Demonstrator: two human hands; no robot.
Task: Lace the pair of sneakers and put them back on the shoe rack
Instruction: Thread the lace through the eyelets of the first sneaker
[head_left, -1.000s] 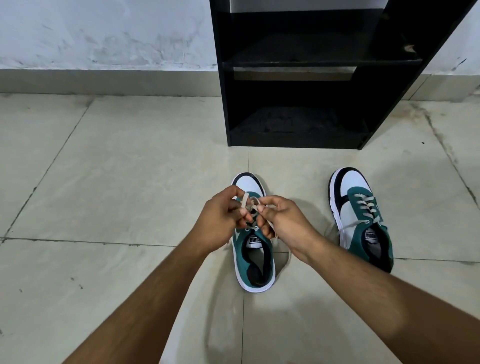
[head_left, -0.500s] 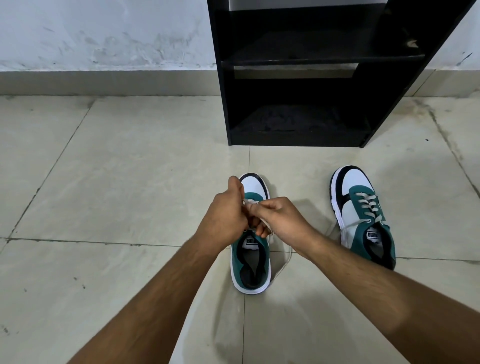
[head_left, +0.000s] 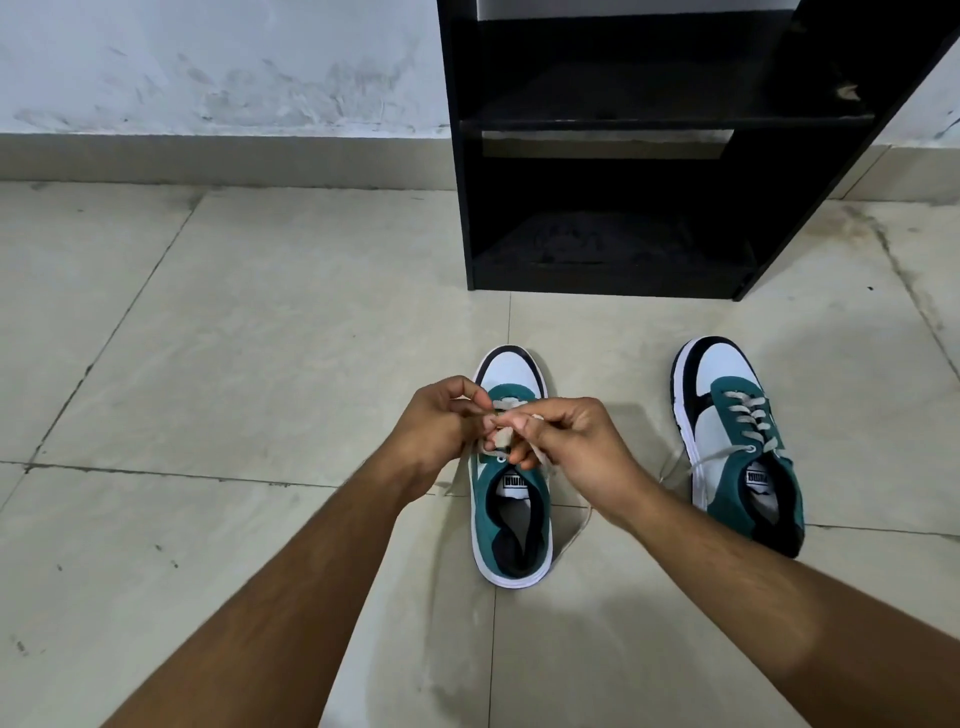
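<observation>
Two teal, white and black sneakers stand on the tiled floor, toes toward the rack. Over the middle sneaker (head_left: 511, 514) my left hand (head_left: 441, 431) and my right hand (head_left: 571, 441) meet, both pinching its beige lace (head_left: 501, 434) above the eyelets. A loose end of that lace trails down the shoe's right side to the floor. The right sneaker (head_left: 737, 441) stands alone with its lace threaded through the eyelets and the ends lying loose on the floor. The black shoe rack (head_left: 613, 130) stands against the wall behind them, both visible shelves bare.
Beige floor tiles (head_left: 234, 338) with dark grout lines spread to the left and in front. A scuffed white wall (head_left: 208, 67) with a grey skirting runs behind the rack.
My hands have parted slightly and turned, the right hand drawing the lace sideways over the eyelets. The middle sneaker stays in place.
</observation>
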